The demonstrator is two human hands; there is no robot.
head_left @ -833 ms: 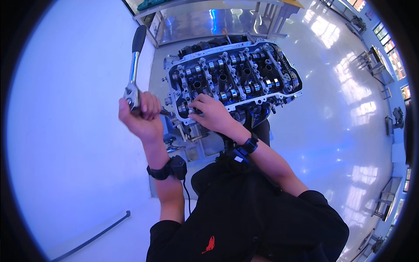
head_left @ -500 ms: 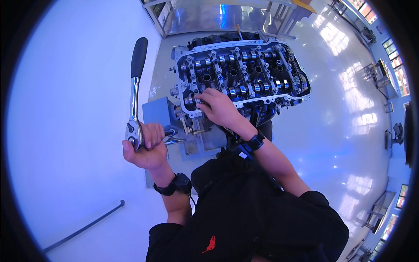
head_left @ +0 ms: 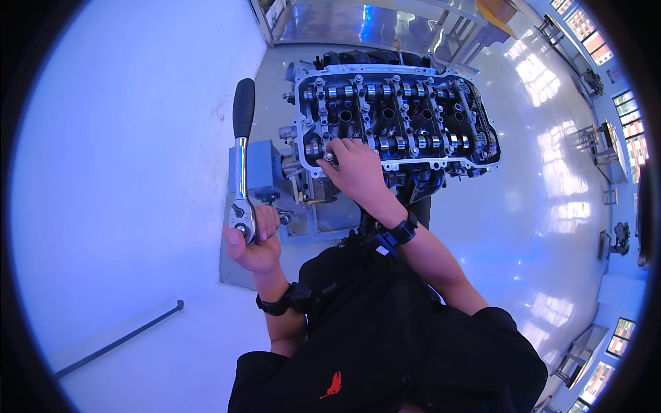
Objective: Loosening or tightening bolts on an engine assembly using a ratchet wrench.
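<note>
My left hand (head_left: 258, 248) is closed round the head of a ratchet wrench (head_left: 240, 165), whose dark grip points up and away from me. Its shiny socket end (head_left: 283, 217) sticks out on the right of that hand. My right hand (head_left: 357, 172) reaches over the near left corner of an engine cylinder head (head_left: 399, 165). Thumb and forefinger pinch a bolt (head_left: 329, 157) there, partly hidden by the fingers. Exposed camshafts (head_left: 394, 143) and rows of cap bolts lie across the engine, with a timing chain (head_left: 482, 124) at its right end.
A blue-grey box (head_left: 253, 168) on the engine stand sits left of the engine. The white wall (head_left: 138, 151) rises close on my left. Behind the engine stands a metal table (head_left: 344, 24). More stands and benches (head_left: 592, 138) line the far right.
The whole view has shifted, so engine and hands sit further right in it. The ratchet has come slightly nearer to me. My right hand stays at the same corner of the engine.
</note>
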